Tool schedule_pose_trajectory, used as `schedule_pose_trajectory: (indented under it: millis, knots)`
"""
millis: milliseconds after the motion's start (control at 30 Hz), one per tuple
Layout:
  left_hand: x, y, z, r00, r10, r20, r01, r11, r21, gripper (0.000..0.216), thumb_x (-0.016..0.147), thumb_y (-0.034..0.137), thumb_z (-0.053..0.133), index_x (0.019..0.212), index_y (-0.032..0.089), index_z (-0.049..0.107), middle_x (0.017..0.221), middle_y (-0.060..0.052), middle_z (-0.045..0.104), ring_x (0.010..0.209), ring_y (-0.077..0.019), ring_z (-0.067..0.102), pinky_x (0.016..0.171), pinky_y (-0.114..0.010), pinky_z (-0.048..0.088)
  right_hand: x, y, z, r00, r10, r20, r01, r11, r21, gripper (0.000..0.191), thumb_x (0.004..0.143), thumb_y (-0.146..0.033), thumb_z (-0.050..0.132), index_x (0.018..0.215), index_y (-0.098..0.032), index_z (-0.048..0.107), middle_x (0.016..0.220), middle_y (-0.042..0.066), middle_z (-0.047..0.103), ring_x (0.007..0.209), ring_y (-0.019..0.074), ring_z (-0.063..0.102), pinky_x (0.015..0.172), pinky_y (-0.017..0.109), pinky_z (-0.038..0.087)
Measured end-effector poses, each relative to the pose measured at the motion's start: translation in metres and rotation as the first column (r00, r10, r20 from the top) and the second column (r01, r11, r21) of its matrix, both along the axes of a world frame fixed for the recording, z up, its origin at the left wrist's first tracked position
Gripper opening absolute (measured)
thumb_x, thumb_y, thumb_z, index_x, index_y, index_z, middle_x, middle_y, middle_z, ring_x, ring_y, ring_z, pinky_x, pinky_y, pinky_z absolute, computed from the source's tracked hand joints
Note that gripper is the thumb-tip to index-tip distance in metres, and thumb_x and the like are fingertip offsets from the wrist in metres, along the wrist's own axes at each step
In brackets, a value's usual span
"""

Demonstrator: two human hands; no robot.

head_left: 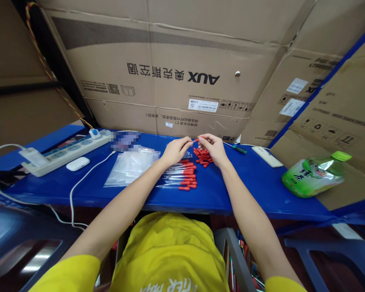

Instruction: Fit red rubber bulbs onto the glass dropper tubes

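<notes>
My left hand (177, 150) and my right hand (213, 147) meet over the blue table, fingers pinched close together. Between their fingertips shows a red rubber bulb (196, 140), gripped by my right hand. My left hand pinches what seems to be a thin glass dropper tube, mostly hidden by the fingers. Under my right hand lies a pile of loose red rubber bulbs (203, 157). Several glass droppers with red bulbs (187, 175) lie in a row nearer me, bulbs to the right. Bare glass tubes (187, 155) lie beside my left hand.
Clear plastic bags (132, 168) lie left of the droppers. Further left are a power strip (69, 152), a white earphone case (78, 164) and cables. On the right are a green-handled screwdriver (239, 149), a pale phone (267, 156) and a green drink bottle (313, 176). Cardboard (170, 52) walls the back.
</notes>
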State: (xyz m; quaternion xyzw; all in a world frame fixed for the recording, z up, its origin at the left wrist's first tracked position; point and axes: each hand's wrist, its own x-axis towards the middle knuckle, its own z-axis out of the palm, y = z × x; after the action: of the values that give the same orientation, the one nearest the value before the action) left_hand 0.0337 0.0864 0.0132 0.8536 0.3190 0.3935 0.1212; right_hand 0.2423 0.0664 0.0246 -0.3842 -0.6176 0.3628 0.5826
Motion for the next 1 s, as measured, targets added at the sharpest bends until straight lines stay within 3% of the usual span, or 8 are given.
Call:
schedule_pose_trajectory:
  millis: [100,233,500,800,1000]
  knots:
    - [-0.0014,-0.0015,0.0006,0.996,0.042,-0.074,-0.041,0.999,0.02,0.038,0.112,0.046,0.038,0.103,0.022,0.066,0.094,-0.005,0.075,0.085,-0.0214,0.069,0.074,-0.029,0.042,0.0011,-0.0014,0.0013,1.0,0.003,0.002,-0.003,1.0,0.002,0.048,0.072,-0.063,0.09,0.092,-0.021,0.079,0.073,0.002,0.077,0.064,0.0179,0.071,0.067,0.032,0.061]
    - [-0.0038,-0.0035,0.0019,0.991,0.011,-0.134,-0.004,0.999,0.051,0.037,0.113,0.043,0.036,0.107,0.023,0.066,0.093,-0.005,0.076,0.085,-0.0212,0.071,0.073,-0.028,0.041,0.0027,-0.0043,0.0026,0.999,0.04,-0.009,-0.041,0.999,-0.023,0.045,0.07,-0.06,0.092,0.088,-0.021,0.079,0.073,0.004,0.078,0.066,0.0199,0.074,0.069,0.034,0.064]
    - [-0.002,-0.0071,0.0022,0.993,-0.039,-0.114,0.05,0.994,0.096,0.036,0.113,0.04,0.036,0.106,0.02,0.065,0.081,-0.003,0.071,0.073,-0.0172,0.065,0.068,-0.027,0.037,0.0031,-0.0061,0.0001,0.995,0.077,-0.069,-0.08,0.996,-0.038,0.042,0.07,-0.057,0.094,0.086,-0.021,0.078,0.076,0.003,0.08,0.067,0.0192,0.076,0.07,0.034,0.067]
    - [-0.001,-0.0086,0.0041,0.991,-0.054,-0.12,0.065,0.993,0.097,0.037,0.113,0.04,0.035,0.106,0.02,0.065,0.086,-0.005,0.071,0.076,-0.0175,0.065,0.071,-0.027,0.04,0.003,-0.0049,-0.0029,0.994,0.083,-0.075,-0.086,0.996,-0.036,0.042,0.072,-0.056,0.093,0.087,-0.021,0.077,0.076,0.004,0.081,0.067,0.0195,0.077,0.07,0.033,0.067]
    - [-0.0028,-0.0073,0.0034,0.99,-0.066,-0.126,0.075,0.995,0.068,0.038,0.113,0.04,0.035,0.104,0.019,0.066,0.082,-0.004,0.069,0.073,-0.0173,0.064,0.07,-0.027,0.04,0.0001,-0.0088,-0.0004,0.999,0.033,0.003,-0.033,0.999,-0.018,0.045,0.07,-0.061,0.092,0.085,-0.021,0.077,0.072,0.004,0.079,0.067,0.0217,0.076,0.071,0.038,0.067]
